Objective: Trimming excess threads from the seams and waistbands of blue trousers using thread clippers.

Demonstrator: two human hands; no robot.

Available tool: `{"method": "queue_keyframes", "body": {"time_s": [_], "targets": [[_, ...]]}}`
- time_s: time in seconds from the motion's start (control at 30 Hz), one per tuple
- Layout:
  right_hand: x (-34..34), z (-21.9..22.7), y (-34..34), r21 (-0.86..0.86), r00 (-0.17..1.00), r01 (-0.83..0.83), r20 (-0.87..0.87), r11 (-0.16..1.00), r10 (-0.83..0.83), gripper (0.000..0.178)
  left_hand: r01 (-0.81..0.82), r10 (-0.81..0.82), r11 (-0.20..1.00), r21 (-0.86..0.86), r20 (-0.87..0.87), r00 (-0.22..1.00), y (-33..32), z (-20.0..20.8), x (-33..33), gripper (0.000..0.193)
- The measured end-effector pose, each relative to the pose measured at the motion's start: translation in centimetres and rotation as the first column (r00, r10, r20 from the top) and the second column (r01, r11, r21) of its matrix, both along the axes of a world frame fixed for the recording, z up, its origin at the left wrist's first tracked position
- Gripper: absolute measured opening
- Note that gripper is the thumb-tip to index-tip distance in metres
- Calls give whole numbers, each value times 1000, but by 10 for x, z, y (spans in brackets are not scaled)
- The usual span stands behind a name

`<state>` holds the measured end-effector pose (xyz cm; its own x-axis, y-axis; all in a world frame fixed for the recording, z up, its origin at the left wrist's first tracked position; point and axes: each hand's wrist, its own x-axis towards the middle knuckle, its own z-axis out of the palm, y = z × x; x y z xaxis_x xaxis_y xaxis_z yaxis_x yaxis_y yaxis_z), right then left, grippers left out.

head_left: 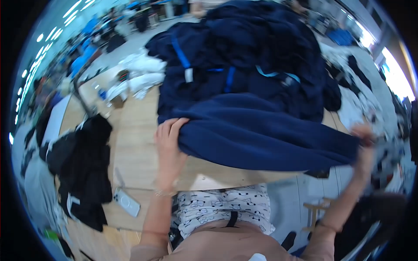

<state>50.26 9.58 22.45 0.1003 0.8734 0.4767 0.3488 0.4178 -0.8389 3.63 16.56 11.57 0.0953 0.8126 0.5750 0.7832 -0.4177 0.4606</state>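
Note:
A navy blue garment (261, 139) stretches between my two hands above the front edge of the table; its exact kind I cannot make out. My left hand (169, 135) grips its left end, fingers over the top edge. On the other side my right hand (364, 141), smeared by motion, is closed on the gathered right end, out past the table's edge. Just behind lies a large pile of dark navy garments (244, 39), with blue strips on it, one ending in a white tag (188, 75).
Black clothing (85, 161) hangs over the table's left side, beside a pale phone (126, 202). White cloth (141, 71) lies left of the pile. The wooden table (135, 126) ends in front of me. A wooden stool (314, 213) stands at lower right. More garments (365, 95) lie at right.

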Motion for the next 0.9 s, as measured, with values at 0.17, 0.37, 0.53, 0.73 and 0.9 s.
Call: {"method": "queue_keyframes", "body": {"time_s": [0.17, 0.37, 0.53, 0.73, 0.9], "targets": [[-81, -27, 76, -402, 934, -357, -173, 843, 313, 20, 466, -423, 812, -351, 196, 884, 0, 27, 23, 68], [-134, -6, 109, -426, 839, -541, -335, 725, 429, 15, 777, -565, 590, -221, 574, 593, 54, 59, 120, 29], [-123, 19, 111, -443, 798, -597, -240, 669, 553, 17, 872, -472, 483, -74, 817, 331, 60, 90, 111, 15], [-93, 14, 120, -577, 607, -711, -214, 402, 766, 43, 903, -591, 414, 119, 790, 167, 89, 155, 34, 16], [-61, 39, 119, -530, 717, -653, -201, 541, 668, 40, 771, -450, 599, 215, 887, 103, 86, 182, -43, 22]]}}
